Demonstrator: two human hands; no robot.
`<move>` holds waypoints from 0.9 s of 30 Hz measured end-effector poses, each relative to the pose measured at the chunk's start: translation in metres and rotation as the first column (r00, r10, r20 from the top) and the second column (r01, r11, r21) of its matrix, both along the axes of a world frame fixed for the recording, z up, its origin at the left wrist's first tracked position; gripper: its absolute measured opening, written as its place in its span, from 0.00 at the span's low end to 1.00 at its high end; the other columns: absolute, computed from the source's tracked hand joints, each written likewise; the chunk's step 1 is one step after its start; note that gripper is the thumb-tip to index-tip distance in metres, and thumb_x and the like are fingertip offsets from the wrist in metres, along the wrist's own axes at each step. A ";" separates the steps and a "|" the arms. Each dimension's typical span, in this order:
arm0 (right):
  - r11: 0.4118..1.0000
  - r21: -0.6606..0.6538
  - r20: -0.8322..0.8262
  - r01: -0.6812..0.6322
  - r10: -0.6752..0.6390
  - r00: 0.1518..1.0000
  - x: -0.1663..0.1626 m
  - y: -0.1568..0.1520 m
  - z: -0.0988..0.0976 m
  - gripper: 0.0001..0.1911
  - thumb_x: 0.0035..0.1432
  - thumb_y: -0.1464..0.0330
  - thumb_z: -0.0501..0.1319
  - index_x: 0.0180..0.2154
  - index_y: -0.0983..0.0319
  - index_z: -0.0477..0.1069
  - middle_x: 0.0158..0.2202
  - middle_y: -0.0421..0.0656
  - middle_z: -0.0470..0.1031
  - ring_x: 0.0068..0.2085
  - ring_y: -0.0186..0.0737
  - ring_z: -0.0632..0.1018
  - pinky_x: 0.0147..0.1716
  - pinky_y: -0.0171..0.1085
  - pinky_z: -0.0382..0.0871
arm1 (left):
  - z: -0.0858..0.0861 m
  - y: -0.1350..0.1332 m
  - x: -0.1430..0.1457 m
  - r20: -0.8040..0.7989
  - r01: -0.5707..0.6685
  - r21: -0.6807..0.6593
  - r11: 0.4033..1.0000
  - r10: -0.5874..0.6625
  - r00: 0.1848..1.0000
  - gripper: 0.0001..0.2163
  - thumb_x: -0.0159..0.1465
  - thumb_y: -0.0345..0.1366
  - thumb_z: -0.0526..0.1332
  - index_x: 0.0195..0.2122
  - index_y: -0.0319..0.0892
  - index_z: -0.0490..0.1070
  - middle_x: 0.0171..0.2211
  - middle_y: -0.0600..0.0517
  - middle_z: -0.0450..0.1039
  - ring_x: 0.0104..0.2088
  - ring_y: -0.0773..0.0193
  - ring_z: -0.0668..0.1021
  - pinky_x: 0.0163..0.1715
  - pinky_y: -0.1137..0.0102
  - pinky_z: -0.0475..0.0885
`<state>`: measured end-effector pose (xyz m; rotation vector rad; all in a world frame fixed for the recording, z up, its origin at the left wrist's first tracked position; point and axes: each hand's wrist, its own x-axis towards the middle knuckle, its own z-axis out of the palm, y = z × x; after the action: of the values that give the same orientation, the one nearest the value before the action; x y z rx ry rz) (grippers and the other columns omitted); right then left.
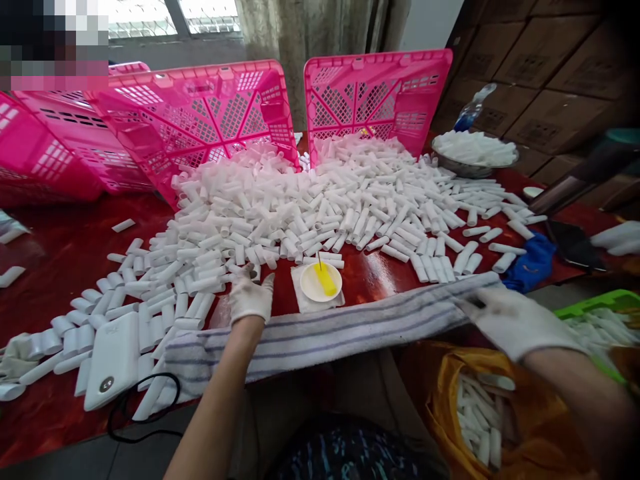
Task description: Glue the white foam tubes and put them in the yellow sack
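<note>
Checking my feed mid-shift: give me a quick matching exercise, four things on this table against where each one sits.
Things:
1. white dish with yellow piece
2. metal bowl of white tubes
3. white power bank
4. blue cloth

Places:
A. far right, by the cardboard boxes
B. near left, among loose tubes, black cable attached
C. centre front, just right of the left hand
D. right end of the striped towel, past the right hand

Pairs: 1-C, 2-A, 3-B, 4-D

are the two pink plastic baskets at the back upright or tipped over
Tipped on their sides: both pink plastic baskets show their latticed bottoms, open mouths facing the heap of white plastic tubes.
</note>
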<state>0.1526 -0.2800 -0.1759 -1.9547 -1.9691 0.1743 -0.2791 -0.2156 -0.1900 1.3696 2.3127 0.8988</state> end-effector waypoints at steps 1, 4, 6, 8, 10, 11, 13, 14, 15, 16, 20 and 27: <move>0.998 -0.024 0.101 0.063 -0.061 0.993 -0.008 0.018 -0.001 0.12 0.55 0.58 0.62 0.29 0.59 0.76 0.26 0.51 0.75 0.26 0.47 0.74 0.25 0.43 0.66 | -0.001 0.011 -0.007 -0.061 -0.018 -0.025 1.000 0.017 0.998 0.27 0.57 0.45 0.65 0.55 0.38 0.67 0.48 0.37 0.74 0.47 0.46 0.76 0.48 0.55 0.70; 0.997 -0.034 0.253 0.067 -0.056 0.966 -0.049 0.081 -0.004 0.18 0.58 0.59 0.57 0.41 0.64 0.77 0.38 0.53 0.77 0.40 0.52 0.77 0.36 0.43 0.69 | -0.006 0.035 -0.008 -0.219 -0.013 -0.057 0.998 0.000 0.976 0.27 0.59 0.48 0.61 0.54 0.36 0.68 0.50 0.34 0.72 0.49 0.42 0.74 0.46 0.53 0.69; 0.998 -0.051 0.308 0.028 -0.011 0.951 -0.078 0.115 -0.005 0.20 0.60 0.58 0.54 0.41 0.64 0.77 0.40 0.53 0.77 0.43 0.52 0.77 0.39 0.43 0.68 | -0.009 0.045 -0.002 -0.284 -0.007 -0.047 0.999 -0.007 0.959 0.23 0.62 0.48 0.58 0.53 0.37 0.69 0.50 0.34 0.72 0.50 0.41 0.74 0.46 0.51 0.68; 0.992 -0.124 0.328 0.034 0.009 0.945 -0.100 0.136 -0.006 0.19 0.59 0.59 0.54 0.37 0.65 0.77 0.39 0.55 0.77 0.42 0.52 0.77 0.38 0.43 0.68 | -0.012 0.051 0.004 -0.293 0.011 -0.024 1.000 -0.017 0.956 0.21 0.63 0.45 0.57 0.53 0.38 0.69 0.50 0.35 0.72 0.49 0.42 0.74 0.46 0.52 0.68; 0.971 -0.225 0.311 0.074 0.000 0.950 -0.114 0.143 -0.008 0.17 0.57 0.61 0.56 0.34 0.67 0.77 0.36 0.56 0.77 0.39 0.54 0.78 0.36 0.44 0.68 | -0.015 0.055 0.008 -0.288 0.013 -0.015 1.000 -0.017 0.958 0.21 0.62 0.43 0.57 0.53 0.37 0.69 0.48 0.35 0.74 0.47 0.43 0.76 0.45 0.53 0.68; 0.961 -0.260 0.263 0.089 -0.018 0.965 -0.117 0.143 -0.009 0.15 0.55 0.62 0.58 0.33 0.67 0.77 0.35 0.57 0.77 0.38 0.55 0.78 0.36 0.45 0.68 | -0.016 0.056 0.009 -0.287 0.012 -0.022 1.000 -0.017 0.958 0.21 0.62 0.41 0.58 0.53 0.36 0.69 0.46 0.34 0.75 0.46 0.43 0.76 0.45 0.54 0.69; 0.961 -0.269 0.080 0.070 -0.050 0.996 -0.119 0.139 -0.012 0.11 0.51 0.64 0.62 0.31 0.66 0.76 0.31 0.57 0.77 0.37 0.56 0.78 0.37 0.47 0.69 | -0.019 0.057 0.012 -0.295 0.012 -0.052 0.999 -0.026 0.955 0.20 0.61 0.37 0.58 0.53 0.33 0.69 0.43 0.33 0.76 0.44 0.43 0.77 0.44 0.56 0.70; 0.966 -0.253 -0.026 0.044 -0.053 0.998 -0.117 0.136 -0.013 0.08 0.48 0.66 0.63 0.29 0.65 0.75 0.29 0.56 0.77 0.36 0.55 0.78 0.36 0.46 0.69 | -0.021 0.057 0.012 -0.301 0.024 -0.068 0.997 -0.044 0.953 0.19 0.61 0.35 0.58 0.52 0.32 0.69 0.42 0.34 0.76 0.43 0.44 0.78 0.43 0.57 0.70; 0.970 -0.242 -0.124 0.013 -0.044 0.991 -0.114 0.133 -0.014 0.06 0.46 0.68 0.64 0.27 0.64 0.74 0.27 0.54 0.76 0.34 0.52 0.78 0.34 0.45 0.69 | -0.021 0.057 0.013 -0.305 0.051 -0.081 0.995 -0.073 0.950 0.19 0.60 0.34 0.58 0.52 0.32 0.69 0.42 0.34 0.76 0.44 0.45 0.78 0.44 0.58 0.70; 0.971 -0.239 -0.200 -0.022 -0.027 0.979 -0.110 0.129 -0.014 0.04 0.46 0.68 0.64 0.25 0.63 0.73 0.25 0.52 0.76 0.31 0.49 0.78 0.32 0.43 0.70 | -0.022 0.056 0.012 -0.307 0.085 -0.088 0.992 -0.108 0.946 0.19 0.60 0.33 0.58 0.52 0.33 0.69 0.42 0.35 0.76 0.44 0.45 0.78 0.44 0.59 0.70; 0.940 -0.290 -0.443 -0.177 0.032 0.896 -0.102 0.108 -0.013 0.08 0.52 0.65 0.58 0.31 0.62 0.71 0.19 0.42 0.71 0.21 0.39 0.72 0.21 0.38 0.67 | -0.021 0.052 0.007 -0.295 0.195 -0.085 0.977 -0.211 0.932 0.17 0.61 0.36 0.60 0.50 0.36 0.72 0.43 0.38 0.76 0.47 0.48 0.77 0.49 0.60 0.69; 0.841 -0.233 -0.953 -0.489 -0.096 0.288 -0.156 0.094 -0.033 0.25 0.50 0.55 0.66 0.45 0.65 0.72 0.25 0.41 0.73 0.24 0.34 0.73 0.24 0.36 0.70 | -0.021 0.030 0.004 -0.247 0.275 0.146 0.950 -0.234 0.940 0.14 0.65 0.40 0.56 0.48 0.38 0.71 0.46 0.40 0.74 0.49 0.51 0.75 0.53 0.61 0.67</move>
<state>-0.0033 -0.1860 -0.2093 -1.1512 -1.2881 1.6693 -0.2752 -0.1852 -0.2109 1.8895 2.1794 0.9262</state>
